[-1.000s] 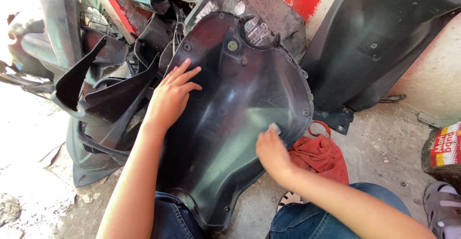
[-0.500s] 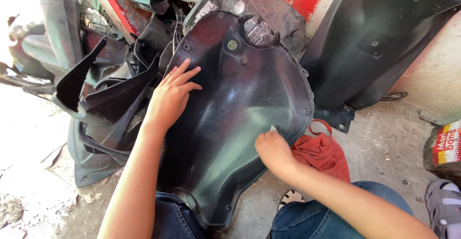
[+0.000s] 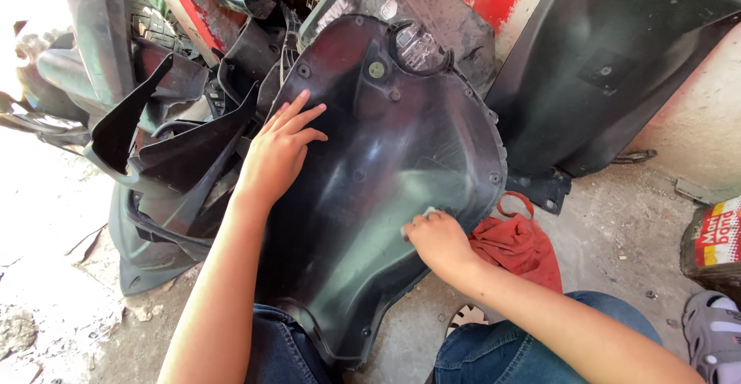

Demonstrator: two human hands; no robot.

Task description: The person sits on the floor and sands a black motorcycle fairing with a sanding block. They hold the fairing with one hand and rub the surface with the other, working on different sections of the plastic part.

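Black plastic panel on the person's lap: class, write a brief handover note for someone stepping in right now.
Left hand: flat, fingers spread, pressing on the black plastic panel to steady it.
Right hand: closed on a small pale pad, pressed against the panel's lower right area.
Panel leans from the lap up against a pile of black parts. Red cloth lies on the ground beside the right wrist.
Done: cannot tell how much is rubbed. Left: the panel looks dull and dusty overall.

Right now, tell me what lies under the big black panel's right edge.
A red cloth pokes out beside the right hand; the black plastic panel covers its near edge and the ground beneath.
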